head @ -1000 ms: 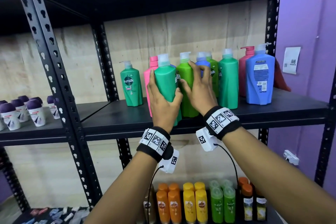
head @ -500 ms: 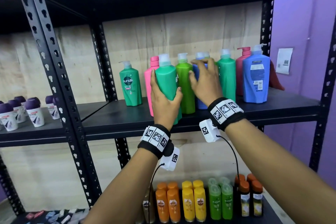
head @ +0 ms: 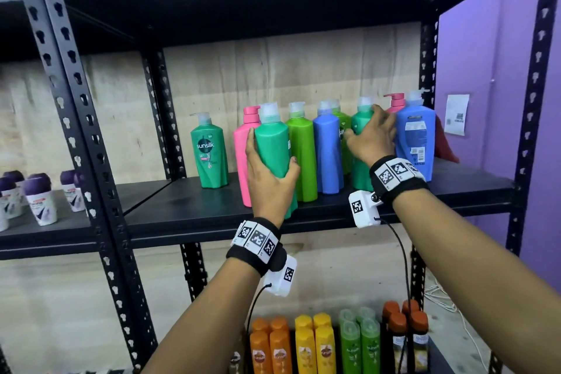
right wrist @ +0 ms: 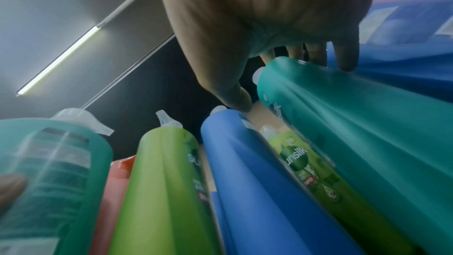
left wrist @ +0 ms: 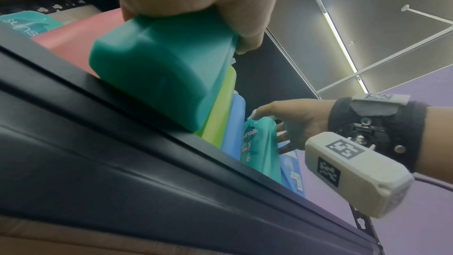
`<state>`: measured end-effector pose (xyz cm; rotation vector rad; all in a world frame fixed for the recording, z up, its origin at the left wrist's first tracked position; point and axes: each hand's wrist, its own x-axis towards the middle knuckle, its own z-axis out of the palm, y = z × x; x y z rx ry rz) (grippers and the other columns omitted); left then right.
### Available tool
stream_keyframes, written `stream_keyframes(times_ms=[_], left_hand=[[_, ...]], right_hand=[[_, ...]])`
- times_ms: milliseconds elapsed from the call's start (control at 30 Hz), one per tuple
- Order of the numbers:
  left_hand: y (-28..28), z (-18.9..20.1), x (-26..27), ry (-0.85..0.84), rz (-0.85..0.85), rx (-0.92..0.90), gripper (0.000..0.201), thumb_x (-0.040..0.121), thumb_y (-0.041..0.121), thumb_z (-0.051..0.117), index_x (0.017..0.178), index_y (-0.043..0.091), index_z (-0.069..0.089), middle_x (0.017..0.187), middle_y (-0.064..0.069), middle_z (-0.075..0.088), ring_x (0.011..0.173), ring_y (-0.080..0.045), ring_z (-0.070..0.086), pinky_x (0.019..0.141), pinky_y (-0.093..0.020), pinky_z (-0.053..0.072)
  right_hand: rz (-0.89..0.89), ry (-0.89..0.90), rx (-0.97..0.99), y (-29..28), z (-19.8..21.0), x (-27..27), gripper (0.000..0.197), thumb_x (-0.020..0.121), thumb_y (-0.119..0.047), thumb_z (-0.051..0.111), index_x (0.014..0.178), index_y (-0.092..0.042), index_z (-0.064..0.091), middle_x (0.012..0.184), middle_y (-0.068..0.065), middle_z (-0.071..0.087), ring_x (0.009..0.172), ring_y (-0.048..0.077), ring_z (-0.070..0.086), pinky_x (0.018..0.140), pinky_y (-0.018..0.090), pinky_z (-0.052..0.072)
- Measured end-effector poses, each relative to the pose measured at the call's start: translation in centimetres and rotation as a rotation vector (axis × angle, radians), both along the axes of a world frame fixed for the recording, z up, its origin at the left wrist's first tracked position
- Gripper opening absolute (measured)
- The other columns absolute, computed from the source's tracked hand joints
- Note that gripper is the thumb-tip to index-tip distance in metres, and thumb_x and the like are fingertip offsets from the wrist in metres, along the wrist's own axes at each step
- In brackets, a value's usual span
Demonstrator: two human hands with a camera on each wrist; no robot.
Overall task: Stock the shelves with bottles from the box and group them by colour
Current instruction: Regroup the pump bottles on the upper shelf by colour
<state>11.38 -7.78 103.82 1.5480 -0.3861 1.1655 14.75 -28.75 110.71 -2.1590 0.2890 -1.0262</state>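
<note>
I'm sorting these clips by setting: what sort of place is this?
Probably a shop stockroom or mock store. Black slotted metal shelving holds rows of pump shampoo bottles, smaller orange and yellow bottles below and deodorant sticks to the left, against a bare plywood backing.

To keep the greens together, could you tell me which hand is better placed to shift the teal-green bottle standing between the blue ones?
Right hand: it already rests on that teal-green bottle; the left is occupied.
</note>
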Motion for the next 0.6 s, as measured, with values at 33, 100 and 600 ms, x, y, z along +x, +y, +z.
stream_keyframes(times_ms=[33,100,600], left_hand=[[0.0,0.0,0.2,-0.003,-0.006,-0.003,0.091,0.078,0.027,0.077,0.153,0.030,0.025,0.133,0.017,0.049,0.108,0.016,0.050,0.086,0.000,0.037],[0.0,-0.1,0.4,-0.002,-0.018,-0.005,0.091,0.079,0.027,0.077,0.153,0.030,0.025,0.128,0.022,0.047,0.108,0.022,0.046,0.083,0.005,0.033],[0.0,0.0,0.0,0.007,-0.030,0.006,0.091,0.080,0.030,0.075,0.154,0.032,0.021,0.138,0.012,0.049,0.113,0.016,0.049,0.089,-0.004,0.040]], right_hand=[[0.034,0.006,0.040,-0.3,0.1,0.4,0.083,0.089,-0.034,0.069,0.155,-0.022,0.020,0.157,0.018,0.020,0.144,0.041,0.028,0.117,0.053,0.032],[0.088,0.004,0.094,-1.0,-0.3,1.0,0.082,0.090,-0.030,0.068,0.155,-0.025,0.018,0.153,0.022,0.028,0.136,0.044,0.041,0.113,0.051,0.038],[0.154,-0.280,0.070,-1.5,-3.7,1.0,0.081,0.099,-0.036,0.059,0.161,-0.013,0.010,0.163,0.018,0.024,0.145,0.038,0.033,0.115,0.051,0.035]])
